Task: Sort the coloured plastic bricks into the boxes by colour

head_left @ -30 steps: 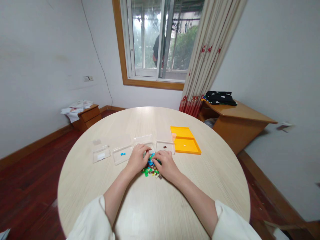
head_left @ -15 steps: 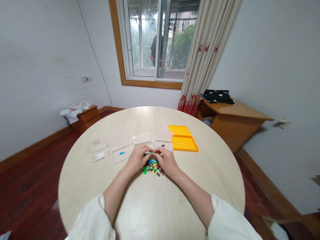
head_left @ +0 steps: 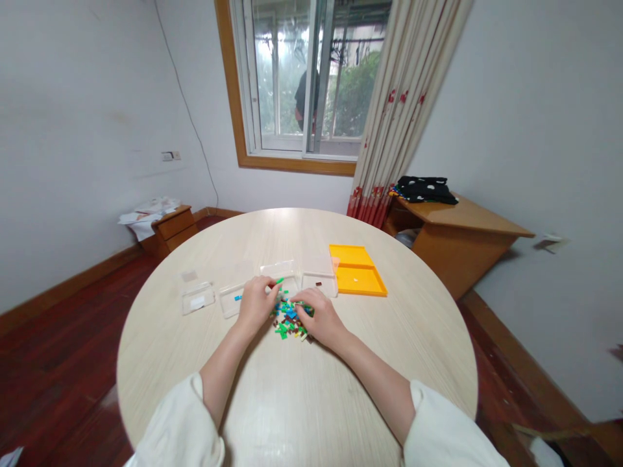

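Observation:
A pile of small building bricks in green, blue, brown, yellow and white lies on the round table. My left hand is at the pile's left, its thumb and finger pinched on a small green brick. To the right, my right hand hovers at the pile with curved fingers and a gap between thumb and forefinger; nothing shows in it. Behind the left hand, a clear plastic box holds a blue brick. A brown brick sits in another clear box beyond the right hand.
More clear boxes stand behind the pile and at the left, the left one with a white piece inside. An orange open case lies at the back right of the pale round table. Beyond are a window and curtain.
My hands have moved apart from where their fingertips met over the pile. The left hand has gone left and up with a green brick; the right has opened its fingers.

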Available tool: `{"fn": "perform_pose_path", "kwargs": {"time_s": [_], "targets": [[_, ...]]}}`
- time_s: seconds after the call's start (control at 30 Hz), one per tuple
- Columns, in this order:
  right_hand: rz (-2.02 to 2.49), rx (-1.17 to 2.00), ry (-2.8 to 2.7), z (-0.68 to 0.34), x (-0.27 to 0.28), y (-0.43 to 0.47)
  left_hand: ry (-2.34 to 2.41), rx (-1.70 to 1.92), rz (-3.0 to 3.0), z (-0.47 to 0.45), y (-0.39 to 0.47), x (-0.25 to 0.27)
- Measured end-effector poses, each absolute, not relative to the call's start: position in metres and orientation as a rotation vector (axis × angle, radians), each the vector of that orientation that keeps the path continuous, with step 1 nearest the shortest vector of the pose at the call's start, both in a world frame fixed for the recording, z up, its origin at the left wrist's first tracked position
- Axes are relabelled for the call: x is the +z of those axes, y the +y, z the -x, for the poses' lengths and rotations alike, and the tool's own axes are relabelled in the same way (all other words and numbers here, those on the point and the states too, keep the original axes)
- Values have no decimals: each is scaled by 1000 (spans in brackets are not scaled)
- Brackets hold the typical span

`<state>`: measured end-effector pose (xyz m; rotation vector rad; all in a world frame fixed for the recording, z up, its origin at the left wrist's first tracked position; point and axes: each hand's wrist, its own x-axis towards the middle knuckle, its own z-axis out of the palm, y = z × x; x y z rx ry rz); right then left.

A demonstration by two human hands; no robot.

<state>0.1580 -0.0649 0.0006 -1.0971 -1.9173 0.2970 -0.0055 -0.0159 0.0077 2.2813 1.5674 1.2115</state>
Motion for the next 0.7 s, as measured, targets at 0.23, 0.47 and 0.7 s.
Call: {"fn": "perform_pose_path", "kwargs": {"time_s": [0.23,0.47,0.7], "targets": [[1054,310,-2112,-155,2,-72,1717,1087,-2330,10,-14,8],[1086,288,-2232,-154,2,-73,1752,1061,-2348,12,-13,4],[1163,308,-2253,-153,2,-74,1637,1180,-2359,8,-13,4]]}}
